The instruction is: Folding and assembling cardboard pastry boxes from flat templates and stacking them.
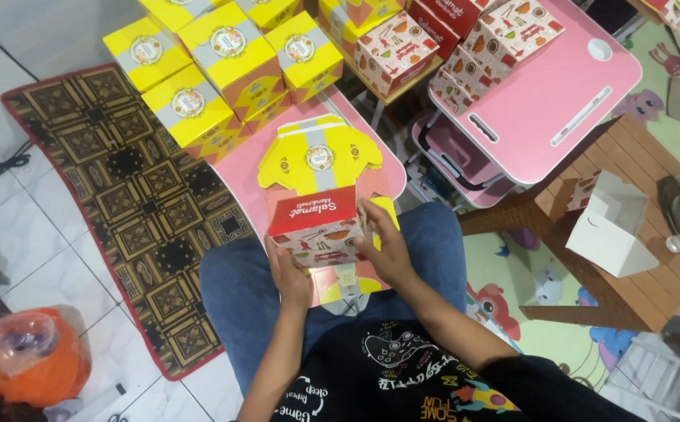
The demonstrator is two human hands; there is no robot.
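Note:
Over my lap I hold a small cardboard box (316, 227) with a red top and white patterned sides. My left hand (288, 273) grips its left side and my right hand (387, 246) presses its right side. Just beyond it, a flat, unfolded yellow box blank (318, 160) with a round sticker lies on a low pink table (250, 168). Another yellow blank peeks out under the held box.
Several folded yellow boxes (215, 70) are stacked at the far left of the table. Red and white patterned boxes (434, 39) pile up behind. A pink folding desk (543, 94), a wooden stool (629, 258) with white boxes and an orange bag (31, 355) surround me.

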